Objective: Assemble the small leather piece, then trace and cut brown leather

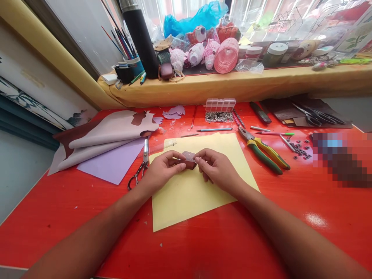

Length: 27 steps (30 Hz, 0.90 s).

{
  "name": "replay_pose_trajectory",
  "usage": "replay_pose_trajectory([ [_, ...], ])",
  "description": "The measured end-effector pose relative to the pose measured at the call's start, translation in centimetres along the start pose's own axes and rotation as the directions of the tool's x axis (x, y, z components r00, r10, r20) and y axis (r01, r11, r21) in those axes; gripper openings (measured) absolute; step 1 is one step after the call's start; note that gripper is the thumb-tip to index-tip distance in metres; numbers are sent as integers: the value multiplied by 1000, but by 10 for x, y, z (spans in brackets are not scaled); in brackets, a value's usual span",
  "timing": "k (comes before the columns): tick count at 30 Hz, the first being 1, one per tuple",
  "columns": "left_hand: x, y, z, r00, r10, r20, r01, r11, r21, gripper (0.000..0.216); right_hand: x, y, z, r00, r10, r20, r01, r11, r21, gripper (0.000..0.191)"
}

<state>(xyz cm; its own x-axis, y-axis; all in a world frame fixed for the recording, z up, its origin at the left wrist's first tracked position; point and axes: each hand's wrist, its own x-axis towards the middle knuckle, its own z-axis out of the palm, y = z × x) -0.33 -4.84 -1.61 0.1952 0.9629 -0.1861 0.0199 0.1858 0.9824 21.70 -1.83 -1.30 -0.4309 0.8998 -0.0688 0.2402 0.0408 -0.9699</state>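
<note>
1 small brown piece with a pale, dotted face (pixel 189 156) is at the centre of the frame, above a yellow sheet (pixel 188 205). Both hands are engaged: the left hand (pixel 167 166) grips its left edge between thumb and fingers; the right hand (pixel 213 166) pinches its right edge. Scissors (pixel 145 153) lie just left of the sheet, pliers (pixel 266 152) to its right. At upper centre, 1 clear box (pixel 220 104) containing metal bits stands on the red surface (pixel 95 217).
</note>
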Motion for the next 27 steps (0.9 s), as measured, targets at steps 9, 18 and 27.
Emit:
replay_pose_trajectory([
  [9, -1, 0, 5, 998, 28, -62, -27, 1000, 15, 33, -1, -2, -2, 1000, 15, 13, -14, 998, -66, 21],
  [18, -2, 0, 6, 997, -58, -42, 58, 998, 1, 41, 0, -2, -1, 999, 18, 31, -14, 989, -146, 17],
  [27, 0, -7, 6, 999, 26, -28, -28, 998, -60, 42, -3, -2, 1, 999, 29, 21, -26, 990, -141, 15],
])
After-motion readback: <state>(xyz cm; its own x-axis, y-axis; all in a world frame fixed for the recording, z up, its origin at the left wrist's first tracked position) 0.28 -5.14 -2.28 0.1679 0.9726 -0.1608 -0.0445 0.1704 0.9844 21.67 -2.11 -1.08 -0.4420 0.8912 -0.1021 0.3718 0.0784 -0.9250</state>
